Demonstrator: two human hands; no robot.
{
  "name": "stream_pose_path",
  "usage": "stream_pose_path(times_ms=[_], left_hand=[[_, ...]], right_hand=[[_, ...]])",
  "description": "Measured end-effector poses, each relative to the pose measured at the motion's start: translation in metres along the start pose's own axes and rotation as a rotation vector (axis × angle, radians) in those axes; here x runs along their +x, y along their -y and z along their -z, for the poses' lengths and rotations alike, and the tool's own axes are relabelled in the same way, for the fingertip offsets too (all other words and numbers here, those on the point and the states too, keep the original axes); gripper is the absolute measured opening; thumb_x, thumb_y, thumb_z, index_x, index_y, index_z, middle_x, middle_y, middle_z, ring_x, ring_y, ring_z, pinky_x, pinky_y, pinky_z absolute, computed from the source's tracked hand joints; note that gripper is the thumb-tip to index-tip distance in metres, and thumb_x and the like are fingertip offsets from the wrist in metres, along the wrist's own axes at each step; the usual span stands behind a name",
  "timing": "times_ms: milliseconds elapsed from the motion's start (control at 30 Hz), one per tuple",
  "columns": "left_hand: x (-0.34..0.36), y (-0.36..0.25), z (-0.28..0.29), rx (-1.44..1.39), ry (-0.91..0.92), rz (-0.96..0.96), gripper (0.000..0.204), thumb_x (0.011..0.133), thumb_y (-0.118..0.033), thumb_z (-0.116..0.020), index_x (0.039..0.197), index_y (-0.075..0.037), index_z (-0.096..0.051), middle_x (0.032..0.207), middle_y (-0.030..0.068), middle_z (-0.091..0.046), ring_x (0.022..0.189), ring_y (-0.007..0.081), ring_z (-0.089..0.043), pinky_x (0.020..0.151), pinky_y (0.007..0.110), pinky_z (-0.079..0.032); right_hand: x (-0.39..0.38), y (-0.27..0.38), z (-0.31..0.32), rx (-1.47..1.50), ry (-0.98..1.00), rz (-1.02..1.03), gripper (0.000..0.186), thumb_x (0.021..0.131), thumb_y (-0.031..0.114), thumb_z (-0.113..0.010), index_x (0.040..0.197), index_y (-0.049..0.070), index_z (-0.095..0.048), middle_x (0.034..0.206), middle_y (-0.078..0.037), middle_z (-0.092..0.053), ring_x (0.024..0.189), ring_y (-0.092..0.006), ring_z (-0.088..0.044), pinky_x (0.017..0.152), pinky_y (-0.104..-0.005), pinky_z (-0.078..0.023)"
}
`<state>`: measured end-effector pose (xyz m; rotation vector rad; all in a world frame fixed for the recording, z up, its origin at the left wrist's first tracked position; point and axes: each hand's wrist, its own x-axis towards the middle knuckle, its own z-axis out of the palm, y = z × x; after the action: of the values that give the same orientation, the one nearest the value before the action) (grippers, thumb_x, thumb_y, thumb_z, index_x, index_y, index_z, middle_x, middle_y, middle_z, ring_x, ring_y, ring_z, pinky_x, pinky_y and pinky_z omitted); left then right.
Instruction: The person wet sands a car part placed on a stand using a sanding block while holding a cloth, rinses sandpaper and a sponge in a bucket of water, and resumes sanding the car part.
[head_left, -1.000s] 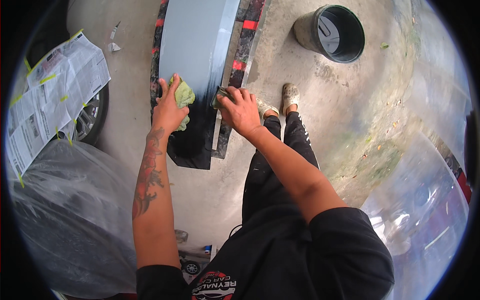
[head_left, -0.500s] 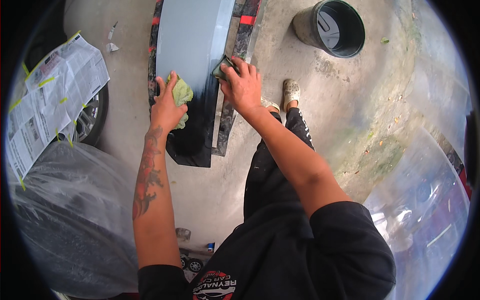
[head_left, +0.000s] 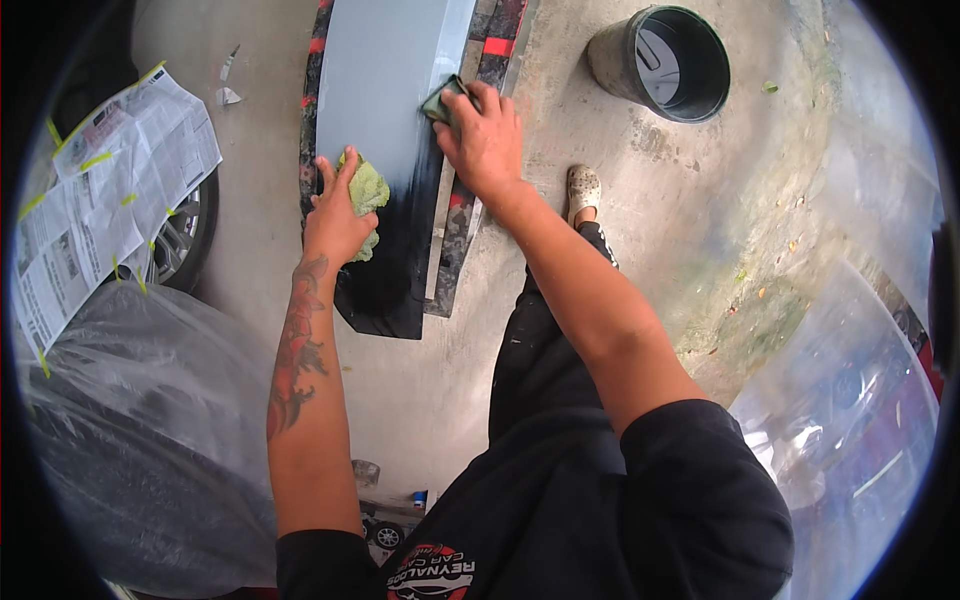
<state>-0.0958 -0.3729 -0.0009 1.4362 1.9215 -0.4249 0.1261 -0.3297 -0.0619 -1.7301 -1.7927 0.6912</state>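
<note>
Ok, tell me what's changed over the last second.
The right hand moved the dark green pad farther up the right edge of the panel, away from the person. Nothing was grasped or released. The left hand stayed on the crumpled cloth.

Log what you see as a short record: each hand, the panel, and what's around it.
Left hand: fingers spread at the panel's left edge, yellow-green cloth beneath; grip unclear
Right hand: holds a dark green pad at the panel's right edge
Panel: grey at the far end, black at the near end
Beside panel: dark rail with red bands
Right floor: black bucket, contents unclear
Left: newspaper partly covering a wheel; clear plastic sheeting
</note>
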Motion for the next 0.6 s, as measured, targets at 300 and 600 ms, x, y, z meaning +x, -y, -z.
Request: stream_pose_path(times_ms=[300, 600], left_hand=[[-0.001, -0.002, 0.002, 0.000, 0.014, 0.004, 0.106, 0.081, -0.018, -0.074, 0.162, -0.039, -0.010, 0.172, 0.0117, -0.005, 0.138, 0.0617, -0.034, 0.108, 0.054, -0.048], [-0.004, -0.010, 0.010, 0.007, 0.048, 0.024, 0.106, 0.081, -0.019, -0.076, 0.162, -0.039, -0.011, 0.172, 0.0132, -0.005, 0.137, 0.0626, -0.034, 0.108, 0.053, -0.050]], right_hand=[[0.005, -0.002, -0.003, -0.017, -0.006, 0.057, 0.046, 0.078, 0.024, -0.079, 0.122, 0.019, -0.065, 0.127, -0.008, -0.058, 0.110, -0.0332, -0.057, 0.090, -0.0459, -0.048], [-0.024, 0.002, -0.005, -0.019, 0.229, 0.045, 0.052, 0.076, 0.020, -0.082, 0.124, 0.022, -0.065, 0.133, -0.007, -0.056, 0.116, -0.0311, -0.055, 0.091, -0.0456, -0.046]])
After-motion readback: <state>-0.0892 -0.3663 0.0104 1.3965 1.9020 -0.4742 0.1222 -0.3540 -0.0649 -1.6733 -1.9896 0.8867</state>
